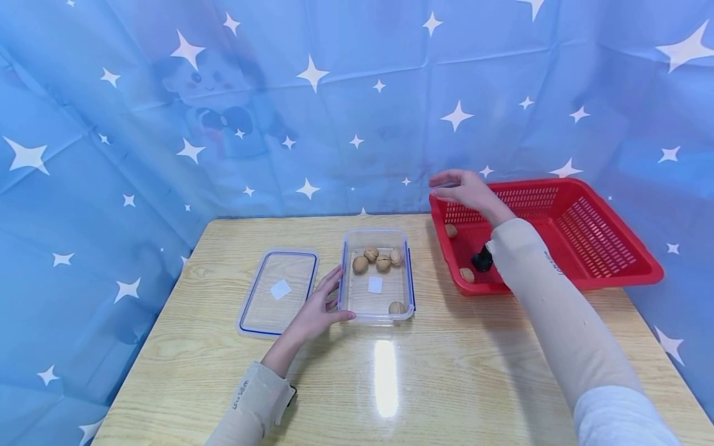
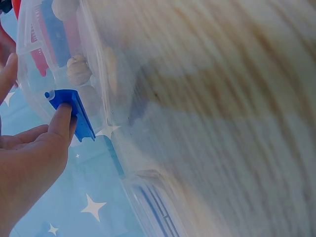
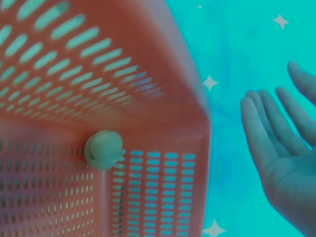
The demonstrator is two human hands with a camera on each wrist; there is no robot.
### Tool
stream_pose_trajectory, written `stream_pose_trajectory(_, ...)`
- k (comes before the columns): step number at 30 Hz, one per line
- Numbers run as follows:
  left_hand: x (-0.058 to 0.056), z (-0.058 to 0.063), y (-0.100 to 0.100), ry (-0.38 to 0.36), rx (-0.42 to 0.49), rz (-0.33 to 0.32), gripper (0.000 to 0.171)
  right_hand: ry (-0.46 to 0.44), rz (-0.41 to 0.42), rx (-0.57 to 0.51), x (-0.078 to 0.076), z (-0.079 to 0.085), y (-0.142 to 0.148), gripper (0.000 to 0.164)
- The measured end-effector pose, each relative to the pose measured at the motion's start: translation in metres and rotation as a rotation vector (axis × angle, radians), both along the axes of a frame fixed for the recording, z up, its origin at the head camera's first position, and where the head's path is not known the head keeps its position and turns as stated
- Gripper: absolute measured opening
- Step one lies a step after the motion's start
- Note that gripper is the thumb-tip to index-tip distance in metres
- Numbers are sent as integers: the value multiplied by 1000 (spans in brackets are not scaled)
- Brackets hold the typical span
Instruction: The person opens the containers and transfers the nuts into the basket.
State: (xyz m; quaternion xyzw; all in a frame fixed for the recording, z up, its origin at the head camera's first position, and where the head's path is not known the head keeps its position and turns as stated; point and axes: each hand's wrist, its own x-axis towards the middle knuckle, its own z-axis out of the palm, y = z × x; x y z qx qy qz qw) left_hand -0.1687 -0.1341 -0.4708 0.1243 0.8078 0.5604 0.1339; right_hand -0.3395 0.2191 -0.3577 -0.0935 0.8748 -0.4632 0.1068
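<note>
A clear plastic food container (image 1: pixel 357 305) stands without its lid in the middle of the table, with several walnuts (image 1: pixel 383 262) inside. My left hand (image 1: pixel 315 314) holds its near left corner, thumb along the front rim and fingers at the left side. In the left wrist view a fingertip presses on a blue latch (image 2: pixel 74 111) of the container. Up over the far left corner of the red basket (image 1: pixel 608 272) is my right hand (image 1: pixel 465 189). Its fingers (image 3: pixel 281 123) are extended and nothing is in them. A walnut (image 3: pixel 103 149) lies in a basket corner in the right wrist view.
The clear lid with a blue seal (image 1: pixel 279 291) lies on the table left of the container. Two walnuts show along the basket's left side, and a black device (image 1: pixel 482 259) is at my right wrist. A blue star-patterned curtain (image 1: pixel 357 111) hangs behind the table.
</note>
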Motion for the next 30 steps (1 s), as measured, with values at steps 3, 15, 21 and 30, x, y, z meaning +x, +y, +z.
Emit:
stream_pose_trajectory(3, 0, 0, 0, 2, 2, -2, 99, 6, 13, -21, 1, 3, -6, 50)
stream_pose_trajectory(15, 0, 0, 0, 4, 8, -9, 98, 35, 79, -67, 9, 9, -27, 45)
stream_pose_trajectory(21, 0, 1, 1, -2, 17, -9, 99, 51, 101, -55, 13, 8, -36, 44)
stream_pose_trajectory(30, 1, 3, 1, -9, 27, -10, 99, 82, 147, -96, 21, 2, -52, 42)
